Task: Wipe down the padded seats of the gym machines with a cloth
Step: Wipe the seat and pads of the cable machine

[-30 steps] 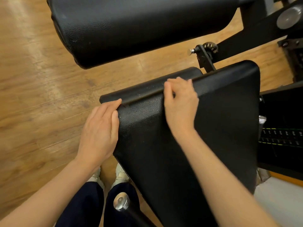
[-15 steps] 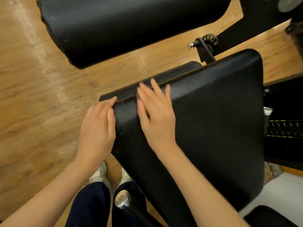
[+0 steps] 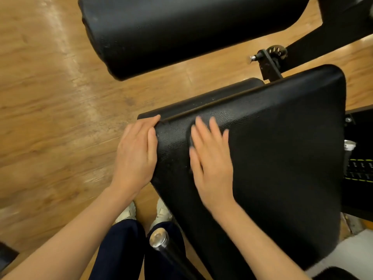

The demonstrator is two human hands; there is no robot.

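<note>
A black padded seat of a gym machine fills the middle and right of the view. My left hand rests flat along the pad's left edge, fingers straight, fingertips at the top corner. My right hand lies flat on the pad's surface with fingers spread and slightly blurred. A second narrower pad sits just behind the seat's top edge. No cloth shows in either hand.
A large black roller pad hangs above the seat. A black adjustment bracket with a pin stands behind the seat. A chrome-capped bar sticks up near my legs. A weight stack is at the right. The floor is wood.
My right hand let go of the seat's top edge, flattened, and slid down and left across the pad. My left hand stayed on the left edge.
</note>
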